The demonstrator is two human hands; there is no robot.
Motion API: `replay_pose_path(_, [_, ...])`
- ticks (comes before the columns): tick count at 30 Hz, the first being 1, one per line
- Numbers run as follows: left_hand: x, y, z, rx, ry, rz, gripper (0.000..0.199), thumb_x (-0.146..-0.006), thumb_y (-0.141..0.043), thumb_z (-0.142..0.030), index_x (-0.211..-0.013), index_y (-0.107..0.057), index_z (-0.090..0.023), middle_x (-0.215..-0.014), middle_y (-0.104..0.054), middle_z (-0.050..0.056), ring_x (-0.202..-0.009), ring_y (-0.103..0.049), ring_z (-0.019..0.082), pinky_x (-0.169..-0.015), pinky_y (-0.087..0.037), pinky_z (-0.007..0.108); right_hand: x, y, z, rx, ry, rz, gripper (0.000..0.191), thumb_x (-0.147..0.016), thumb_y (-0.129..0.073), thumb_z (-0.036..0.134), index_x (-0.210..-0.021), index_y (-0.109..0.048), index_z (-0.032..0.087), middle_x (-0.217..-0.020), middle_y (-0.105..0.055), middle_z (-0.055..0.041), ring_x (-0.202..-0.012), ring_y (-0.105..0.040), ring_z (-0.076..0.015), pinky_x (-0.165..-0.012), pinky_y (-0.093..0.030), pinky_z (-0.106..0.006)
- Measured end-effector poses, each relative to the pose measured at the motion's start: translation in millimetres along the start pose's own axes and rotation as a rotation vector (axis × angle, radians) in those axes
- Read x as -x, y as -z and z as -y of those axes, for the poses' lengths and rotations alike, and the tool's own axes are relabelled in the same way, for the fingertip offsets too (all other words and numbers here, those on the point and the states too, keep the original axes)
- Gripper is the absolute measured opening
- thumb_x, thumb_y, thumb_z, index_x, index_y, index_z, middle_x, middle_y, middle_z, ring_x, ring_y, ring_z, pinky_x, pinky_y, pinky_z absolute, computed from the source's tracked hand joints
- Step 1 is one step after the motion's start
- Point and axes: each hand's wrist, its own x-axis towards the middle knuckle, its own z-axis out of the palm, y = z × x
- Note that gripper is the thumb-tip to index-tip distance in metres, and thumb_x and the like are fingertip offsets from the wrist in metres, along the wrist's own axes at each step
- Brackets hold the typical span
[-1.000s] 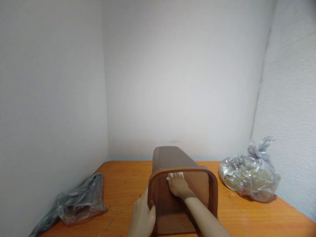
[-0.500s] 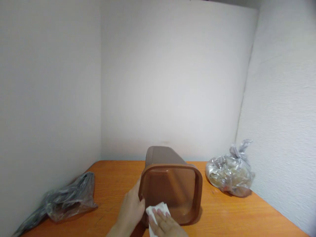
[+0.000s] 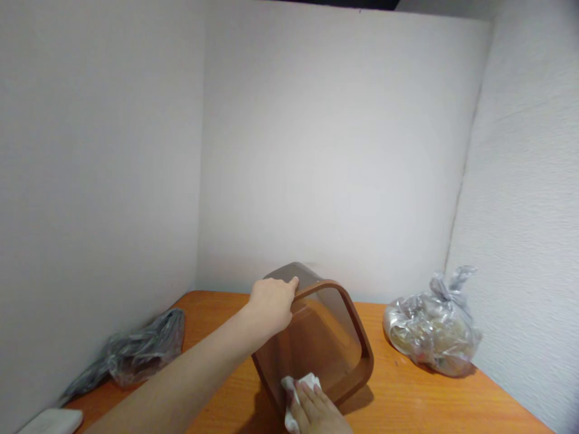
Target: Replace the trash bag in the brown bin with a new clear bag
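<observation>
A brown plastic waste bin (image 3: 350, 386) lies on its side, tilted onto a corner, with its mouth facing me. My left hand (image 3: 274, 301) grips the upper left of its rim, thumb inside and a finger stretched along the outer wall. At the lower rim, my right hand (image 3: 316, 410) presses a crumpled white cloth or tissue (image 3: 292, 419) against the bin's inner edge. The fingers of that hand lie over the cloth, and part of it is hidden beneath them.
On the orange wooden table (image 3: 407, 410), a knotted clear plastic bag (image 3: 434, 331) with contents stands at the right. A crumpled dark plastic bag (image 3: 145, 349) lies at the left wall. A white object (image 3: 54, 421) shows at the lower left corner. White walls enclose the table.
The bin has been rolled clockwise onto a corner. My left hand has moved from the bin's left side up to its upper rim. My right hand stays with the cloth at the lower rim.
</observation>
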Motion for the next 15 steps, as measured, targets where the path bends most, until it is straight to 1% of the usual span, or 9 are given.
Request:
replay_pose_path(2, [-8.3,1.6,-12.8,-0.011,-0.005,-0.010,0.048,-0.071,-0.065,-0.006,-0.119,-0.062,-0.016,-0.098,-0.074,0.017,-0.092,-0.071,0.033,-0.080,-0.054,0.040,-10.6,-1.2,8.6,-0.056,-0.106,0.033,0.049,-0.089,-0.054,0.023,-0.136,-0.056,0.015,-0.132,-0.060,-0.0130,-0.121,-0.058,-0.0334,-0.102,-0.050,-0.042])
replay_pose_path(4, [-14.7,0.1,-23.1,-0.017,-0.012,-0.032,0.032,-0.073,-0.065,-0.007,-0.104,-0.065,-0.013,-0.097,-0.072,0.019,-0.091,-0.070,0.034,-0.078,-0.054,0.041,-19.9,0.4,14.5,-0.106,-0.194,0.063,0.057,-0.086,-0.052,0.016,-0.143,-0.048,0.015,-0.139,-0.054,-0.0121,-0.126,-0.054,-0.0332,-0.105,-0.047,-0.043])
replay_pose_path(7, [-19.1,-3.9,-31.0,0.003,-0.037,-0.080,0.022,-0.076,-0.063,-0.008,-0.097,-0.064,-0.012,-0.096,-0.072,0.018,-0.090,-0.070,0.034,-0.076,-0.054,0.042,-29.0,10.7,17.9,-0.173,-0.265,0.117,0.065,-0.083,-0.046,0.009,-0.147,-0.040,0.017,-0.145,-0.048,-0.0100,-0.132,-0.048,-0.0312,-0.106,-0.045,-0.042])
replay_pose_path(10, [-14.6,-8.7,-27.2,0.053,-0.075,-0.127,0.013,-0.083,-0.059,-0.016,-0.095,-0.064,-0.015,-0.095,-0.072,0.014,-0.092,-0.069,0.032,-0.079,-0.054,0.042,-30.3,26.3,17.7,-0.247,-0.245,0.107,0.064,-0.087,-0.042,0.010,-0.150,-0.034,0.016,-0.146,-0.046,-0.0098,-0.134,-0.046,-0.0282,-0.108,-0.043,-0.038])
replay_pose_path(12, [-5.5,-17.0,-18.9,0.093,-0.101,-0.156,0.018,-0.086,-0.057,-0.020,-0.102,-0.063,-0.018,-0.102,-0.071,0.011,-0.099,-0.068,0.029,-0.086,-0.053,0.041,-27.7,32.0,16.8,-0.267,-0.197,0.071,0.060,-0.091,-0.041,0.014,-0.150,-0.033,0.013,-0.147,-0.046,-0.0115,-0.133,-0.047,-0.0277,-0.109,-0.041,-0.038])
replay_pose_path(14, [8.5,-34.4,-8.8,0.200,-0.093,-0.232,0.036,-0.087,-0.057,-0.023,-0.122,-0.056,-0.020,-0.122,-0.066,0.010,-0.115,-0.061,0.025,-0.100,-0.048,0.038,-24.5,28.4,15.2,-0.251,-0.186,0.040,0.054,-0.093,-0.041,0.018,-0.148,-0.040,0.013,-0.144,-0.050,-0.0129,-0.131,-0.050,-0.0280,-0.108,-0.042,-0.038])
replay_pose_path(15, [16.7,-47.0,-4.1,0.320,-0.066,-0.312,0.049,-0.086,-0.059,-0.022,-0.133,-0.048,-0.020,-0.134,-0.059,0.010,-0.126,-0.054,0.024,-0.108,-0.042,0.038,-23.1,22.7,14.0,-0.232,-0.188,0.034,0.051,-0.094,-0.041,0.020,-0.145,-0.045,0.013,-0.141,-0.053,-0.0136,-0.128,-0.052,-0.0287,-0.107,-0.043,-0.039])
